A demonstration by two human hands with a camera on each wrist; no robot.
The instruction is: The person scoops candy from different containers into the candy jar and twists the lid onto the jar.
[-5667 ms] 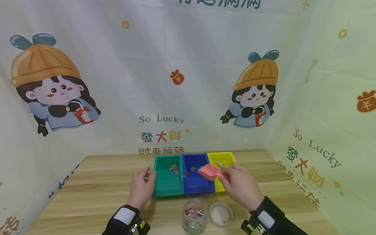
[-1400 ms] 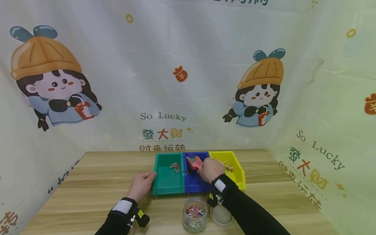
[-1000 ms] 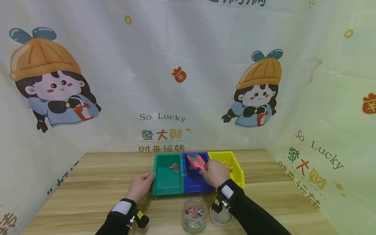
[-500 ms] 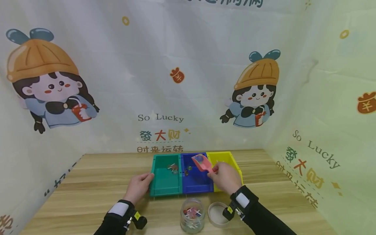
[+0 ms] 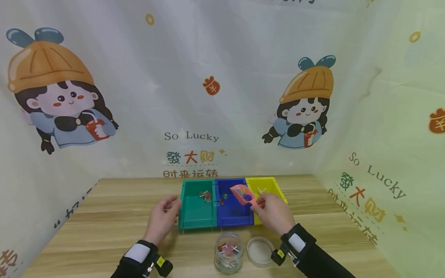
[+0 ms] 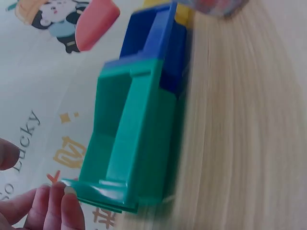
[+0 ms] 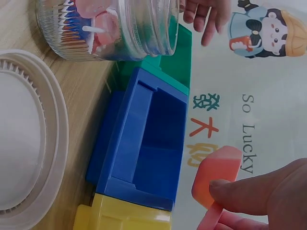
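My right hand (image 5: 276,214) pinches the handle of a small pink scoop (image 5: 238,192), held above the blue bin (image 5: 229,218). Something rounded and bluish-purple lies in the scoop's bowl. Small round pieces lie on the blue bin's floor. My left hand (image 5: 161,220) is beside the left edge of the green bin (image 5: 197,216); its fingertips are at the rim in the left wrist view, with the thumb apart. A few stick candies (image 5: 206,196) lie in the green bin. Behind my right hand, the yellow bin (image 5: 274,186) contains white-stick pieces and is partly hidden.
An uncapped glass jar (image 5: 228,258) with several stick candies stands in front of the bins. Its round pale lid (image 5: 260,251) lies right of it. A printed cloth (image 5: 243,116) rises behind the wooden table (image 5: 121,208).
The right hand has drawn the scoop rightward and toward me from the back of the blue bin, a bluish piece now in it. My left thumb has come off the green bin's edge.
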